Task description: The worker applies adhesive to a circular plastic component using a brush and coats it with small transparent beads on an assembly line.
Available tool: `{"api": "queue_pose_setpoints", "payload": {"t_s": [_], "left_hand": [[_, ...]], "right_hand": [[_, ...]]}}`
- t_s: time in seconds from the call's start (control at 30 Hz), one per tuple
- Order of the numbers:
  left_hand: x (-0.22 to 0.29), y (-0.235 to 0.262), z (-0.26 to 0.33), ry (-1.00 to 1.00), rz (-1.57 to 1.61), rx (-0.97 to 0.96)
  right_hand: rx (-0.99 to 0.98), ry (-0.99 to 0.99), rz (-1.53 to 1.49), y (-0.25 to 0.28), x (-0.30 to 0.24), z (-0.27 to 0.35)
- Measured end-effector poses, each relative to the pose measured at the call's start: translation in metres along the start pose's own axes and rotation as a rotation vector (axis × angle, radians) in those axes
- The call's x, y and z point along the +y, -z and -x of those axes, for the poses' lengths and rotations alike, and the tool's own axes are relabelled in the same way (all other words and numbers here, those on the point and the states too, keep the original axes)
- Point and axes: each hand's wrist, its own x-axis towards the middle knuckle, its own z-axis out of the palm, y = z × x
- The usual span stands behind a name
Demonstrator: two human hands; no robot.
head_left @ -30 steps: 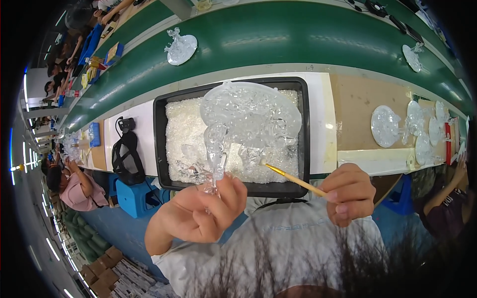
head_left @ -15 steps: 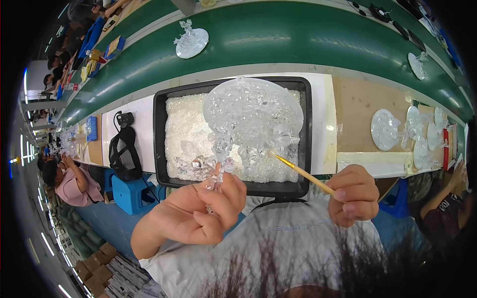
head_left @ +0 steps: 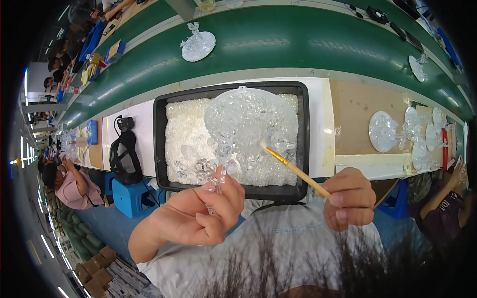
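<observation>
My left hand (head_left: 203, 211) pinches the branching stem of a clear ornament with a round frosted disc (head_left: 251, 116), held up over a black tray. Small glittery pieces cover the disc's face. In my right hand (head_left: 350, 198) is a thin paintbrush (head_left: 303, 176) with a wooden handle and a gold ferrule. Its pale bristle tip lies against the lower part of the disc, or just in front of it; I cannot tell whether it touches. Below the ornament, the black tray (head_left: 160, 149) holds a bed of white, sparkling granules (head_left: 186, 119).
Beyond the tray runs a green conveyor belt (head_left: 278, 35) carrying a similar clear ornament (head_left: 198, 46) and another (head_left: 418, 68). More disc ornaments (head_left: 383, 131) stand on brown board at the right. A black strap with a device (head_left: 125, 154) lies left. People sit at both sides.
The brush tip has shifted left and up across the disc. The ornament on the belt has moved slightly right. My left hand keeps its hold.
</observation>
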Motion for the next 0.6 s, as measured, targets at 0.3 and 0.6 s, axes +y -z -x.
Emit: {"api": "queue_pose_setpoints", "payload": {"t_s": [0.3, 0.6], "left_hand": [[-0.003, -0.001, -0.001, -0.043, 0.032, 0.007], [-0.007, -0.007, 0.000, -0.148, -0.134, 0.159]], "right_hand": [[-0.080, -0.047, 0.156, -0.007, 0.004, -0.012], [0.155, -0.014, 0.132, 0.001, -0.005, -0.001]]}}
